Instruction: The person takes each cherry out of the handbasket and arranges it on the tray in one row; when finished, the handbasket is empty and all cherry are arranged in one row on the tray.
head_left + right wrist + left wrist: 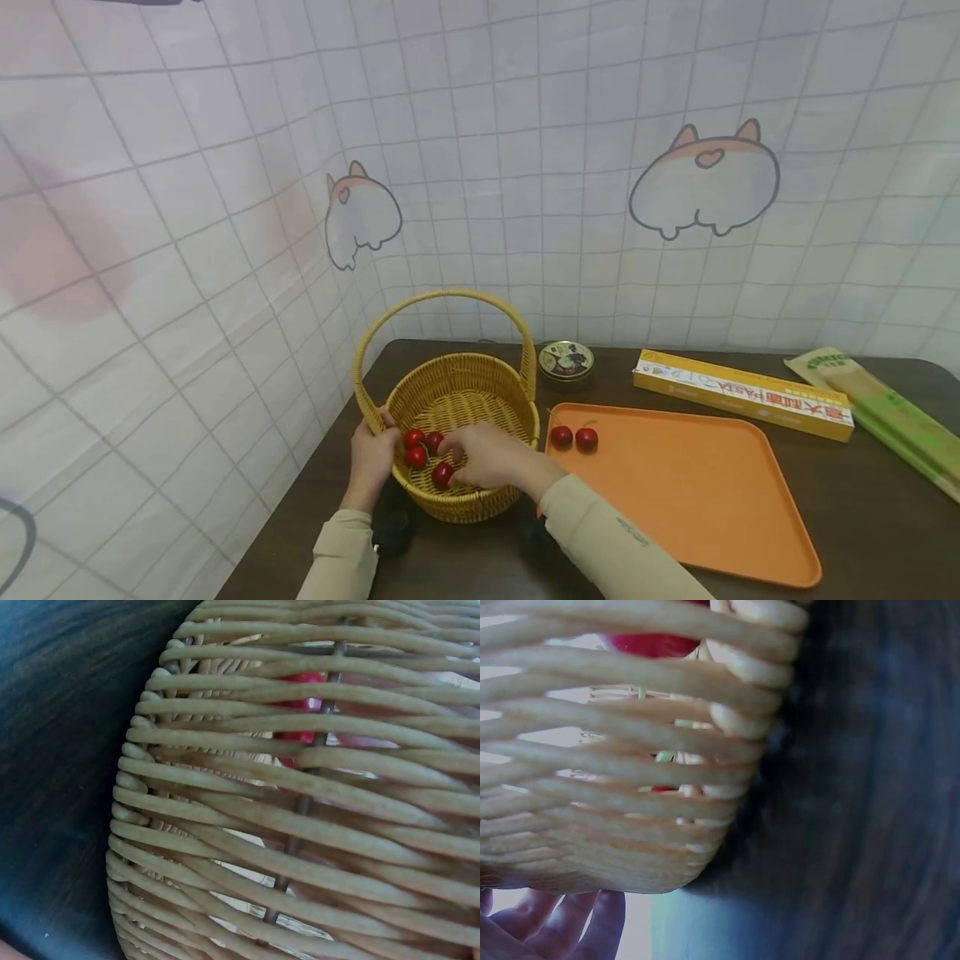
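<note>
A yellow wicker basket with a tall arched handle stands at the left of the table. My left hand grips its left rim by the foot of the handle; in the left wrist view a few fingers show past the weave. Reaching over the near right rim, my right hand is inside the basket, thumb and fingertips at a dark red cherry, which they pinch. Three more cherries lie against the basket's left inner side. Through the weave in the right wrist view, a red cherry is partly visible.
An orange tray lies right of the basket, with two cherries near its far left corner. Behind are a round tin, a yellow pasta box and a green packet. A tiled-pattern cloth wall borders the table's left and back.
</note>
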Available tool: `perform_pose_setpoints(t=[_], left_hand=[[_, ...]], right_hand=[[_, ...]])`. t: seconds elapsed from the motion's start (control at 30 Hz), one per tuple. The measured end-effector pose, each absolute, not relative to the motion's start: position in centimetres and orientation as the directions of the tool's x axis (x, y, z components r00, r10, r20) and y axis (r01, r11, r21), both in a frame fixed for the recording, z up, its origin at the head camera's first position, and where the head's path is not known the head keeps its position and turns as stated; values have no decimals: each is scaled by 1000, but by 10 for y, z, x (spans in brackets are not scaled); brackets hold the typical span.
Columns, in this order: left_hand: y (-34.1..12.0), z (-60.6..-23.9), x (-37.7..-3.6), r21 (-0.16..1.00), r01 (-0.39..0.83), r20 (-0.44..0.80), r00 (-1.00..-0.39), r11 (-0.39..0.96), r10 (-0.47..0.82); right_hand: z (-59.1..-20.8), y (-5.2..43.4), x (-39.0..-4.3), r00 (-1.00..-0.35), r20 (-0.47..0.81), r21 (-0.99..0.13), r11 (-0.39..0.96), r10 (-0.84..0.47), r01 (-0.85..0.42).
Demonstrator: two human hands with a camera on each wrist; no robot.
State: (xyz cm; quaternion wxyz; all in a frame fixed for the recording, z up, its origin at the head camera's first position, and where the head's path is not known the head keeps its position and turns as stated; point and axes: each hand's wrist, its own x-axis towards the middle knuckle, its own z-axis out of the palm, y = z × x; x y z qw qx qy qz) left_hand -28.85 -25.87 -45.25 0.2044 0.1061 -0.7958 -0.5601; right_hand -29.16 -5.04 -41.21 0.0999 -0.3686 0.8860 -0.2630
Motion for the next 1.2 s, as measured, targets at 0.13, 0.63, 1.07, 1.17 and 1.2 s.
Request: perform_pose_setpoints(t=[0.13, 0.63, 1.07, 1.17, 1.2], left_hand=[[-260, -452, -288, 935, 48, 199, -891, 352, -408], [-263, -449, -284, 932, 49, 200, -895, 359, -398], [-259, -450, -287, 933, 63, 211, -894, 356, -395], [-258, -450, -288, 931, 62, 213, -893, 360, -396], [-258, -450, -288, 931, 63, 214, -893, 360, -397]], right_hand=[[-413, -55, -294, -649, 1, -542, 545, -761, -640], [-413, -61, -295, -595, -29, -448, 543, -803, -710], [-413, -58, -294, -619, -35, -466, 561, -785, -684], [-414, -56, -294, -616, -30, -468, 555, -787, -687], [-415, -56, -295, -616, -29, -470, 554, -788, -687]])
